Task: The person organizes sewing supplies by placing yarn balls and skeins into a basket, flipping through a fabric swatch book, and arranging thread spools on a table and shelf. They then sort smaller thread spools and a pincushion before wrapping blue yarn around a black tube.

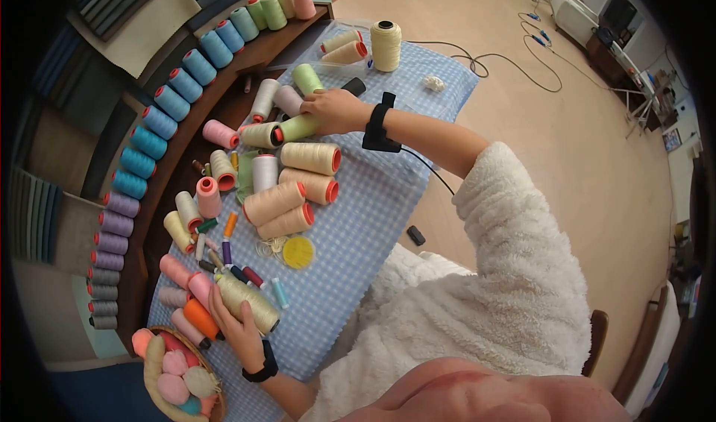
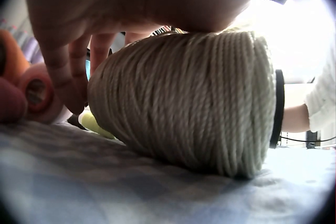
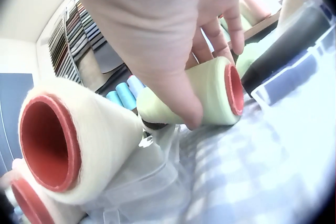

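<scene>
The left hand [image 1: 240, 336] lies over a thick cream yarn cone [image 1: 246, 303], thumb on its upper surface and fingers down its left side. In the left wrist view, the palm touches the top of this cone [image 2: 184, 103], which lies on its side, and the fingers [image 2: 65, 77] bend down past its narrow end. The right hand [image 1: 335, 111] grips a pale green thread cone [image 1: 300, 127] lying on its side among other cones. From the right wrist, the thumb [image 3: 181, 100] shows on the near side of the green cone [image 3: 212, 90], with the fingers beyond.
Peach cones [image 1: 309, 157] lie mid-table, near a yellow disc [image 1: 298, 252] and small spools. A basket of yarn balls [image 1: 221, 407] stands at the near left. Coloured cones line a curved wooden shelf [image 1: 138, 235]. An upright cream cone [image 1: 385, 47] stands at the far end.
</scene>
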Demonstrator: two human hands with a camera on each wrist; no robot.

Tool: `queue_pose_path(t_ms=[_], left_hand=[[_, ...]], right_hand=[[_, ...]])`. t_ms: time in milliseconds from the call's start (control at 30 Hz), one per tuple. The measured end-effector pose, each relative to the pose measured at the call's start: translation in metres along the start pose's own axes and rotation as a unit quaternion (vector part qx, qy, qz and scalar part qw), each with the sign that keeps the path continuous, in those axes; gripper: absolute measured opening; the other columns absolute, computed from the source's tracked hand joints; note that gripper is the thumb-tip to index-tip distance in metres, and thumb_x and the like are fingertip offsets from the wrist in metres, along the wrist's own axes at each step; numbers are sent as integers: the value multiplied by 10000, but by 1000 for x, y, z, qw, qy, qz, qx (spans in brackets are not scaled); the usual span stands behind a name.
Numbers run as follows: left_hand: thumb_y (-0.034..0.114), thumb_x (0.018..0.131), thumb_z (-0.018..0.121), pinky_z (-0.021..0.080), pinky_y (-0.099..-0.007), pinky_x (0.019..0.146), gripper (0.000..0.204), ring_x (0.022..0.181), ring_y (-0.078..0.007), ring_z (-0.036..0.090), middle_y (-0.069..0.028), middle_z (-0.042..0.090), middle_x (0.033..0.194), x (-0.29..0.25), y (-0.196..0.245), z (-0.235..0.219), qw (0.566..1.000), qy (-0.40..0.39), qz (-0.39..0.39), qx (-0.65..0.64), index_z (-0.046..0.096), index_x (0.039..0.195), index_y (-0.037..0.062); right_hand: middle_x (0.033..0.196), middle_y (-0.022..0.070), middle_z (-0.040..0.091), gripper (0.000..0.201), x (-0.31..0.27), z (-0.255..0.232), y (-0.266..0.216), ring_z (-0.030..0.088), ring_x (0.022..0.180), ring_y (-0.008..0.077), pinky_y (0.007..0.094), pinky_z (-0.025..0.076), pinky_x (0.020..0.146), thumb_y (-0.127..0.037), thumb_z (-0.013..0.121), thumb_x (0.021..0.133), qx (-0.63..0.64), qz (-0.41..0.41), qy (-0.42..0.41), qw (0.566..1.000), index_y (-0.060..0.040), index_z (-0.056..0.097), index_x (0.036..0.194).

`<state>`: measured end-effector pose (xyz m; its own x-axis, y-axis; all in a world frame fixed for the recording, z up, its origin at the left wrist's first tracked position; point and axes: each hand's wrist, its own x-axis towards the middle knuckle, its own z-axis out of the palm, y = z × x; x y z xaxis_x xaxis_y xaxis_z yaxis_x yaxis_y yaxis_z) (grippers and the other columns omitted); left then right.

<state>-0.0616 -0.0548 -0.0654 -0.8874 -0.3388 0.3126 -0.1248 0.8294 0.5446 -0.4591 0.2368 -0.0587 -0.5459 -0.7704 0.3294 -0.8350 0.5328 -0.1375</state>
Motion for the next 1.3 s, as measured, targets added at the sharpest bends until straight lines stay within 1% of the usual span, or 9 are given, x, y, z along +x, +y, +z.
queue_pose_path(t_ms=[300, 433, 533, 667, 700, 800, 1033, 1133, 1300], left_hand=[[188, 958, 569, 271, -481, 1183, 603, 1424, -402, 358, -236, 391, 1519, 0, 2, -2, 1000, -12, -18, -7, 374, 1485, -32], [208, 964, 562, 267, -485, 1182, 607, 1429, -403, 353, -236, 386, 1524, 1, 3, -3, 1000, -17, -23, -9, 371, 1488, -33], [222, 967, 560, 267, -488, 1181, 611, 1431, -404, 350, -237, 384, 1526, 1, 2, -3, 1000, -18, -25, -8, 368, 1489, -32], [237, 966, 564, 267, -488, 1180, 619, 1431, -408, 350, -241, 385, 1524, 1, 3, -4, 999, -20, -32, -11, 367, 1487, -34], [240, 966, 565, 267, -488, 1180, 622, 1431, -409, 350, -242, 385, 1524, 1, 3, -4, 999, -20, -33, -11, 367, 1487, -35], [243, 964, 565, 268, -489, 1179, 623, 1430, -412, 351, -245, 384, 1524, 1, 1, -3, 999, -19, -29, -13, 367, 1485, -38], [283, 970, 565, 267, -499, 1178, 644, 1430, -414, 353, -245, 382, 1528, 2, 1, -4, 999, -24, -35, -19, 361, 1488, -41], [311, 976, 561, 269, -503, 1177, 657, 1431, -413, 352, -245, 378, 1531, 1, 0, -4, 999, -27, -41, -20, 359, 1491, -42], [348, 982, 558, 271, -507, 1175, 678, 1431, -414, 352, -246, 373, 1534, 1, -1, -4, 998, -31, -54, -24, 354, 1494, -46]], right_hand=[[1057, 139, 690, 493, 17, -26, 13, 671, 972, 321, 409, 534, 874, -266, 806, 686, 100, 7, -34, 994, -52, 684, 1113], [1121, 114, 694, 551, 32, -40, 29, 658, 1009, 231, 342, 507, 905, -311, 815, 735, 246, 34, -66, 967, -36, 662, 1187], [1131, 97, 689, 547, 48, -36, 43, 634, 1065, 194, 319, 484, 949, -316, 784, 795, 404, 69, -6, 912, -22, 642, 1234], [1128, 104, 683, 567, 83, -29, 67, 630, 1061, 165, 301, 487, 944, -356, 760, 857, 390, 160, 60, 905, 18, 625, 1261], [1114, 97, 685, 563, 92, -20, 76, 634, 1035, 152, 294, 498, 916, -350, 764, 856, 447, 159, 87, 876, 20, 628, 1259], [1027, 99, 692, 597, 118, -15, 84, 663, 931, 179, 310, 526, 825, -391, 826, 770, 433, 201, 210, 853, 35, 649, 1150], [1037, 178, 682, 738, 174, 1, 122, 675, 977, 288, 356, 535, 856, -424, 881, 677, 377, 207, 283, 857, 70, 588, 1141], [1067, 139, 686, 656, 196, 9, 131, 677, 974, 226, 332, 541, 863, -344, 869, 743, 320, 203, 325, 866, 56, 591, 1182], [1080, 207, 701, 757, 217, 20, 131, 688, 1021, 312, 377, 542, 900, -426, 887, 684, 224, 230, 345, 882, 72, 597, 1174]])
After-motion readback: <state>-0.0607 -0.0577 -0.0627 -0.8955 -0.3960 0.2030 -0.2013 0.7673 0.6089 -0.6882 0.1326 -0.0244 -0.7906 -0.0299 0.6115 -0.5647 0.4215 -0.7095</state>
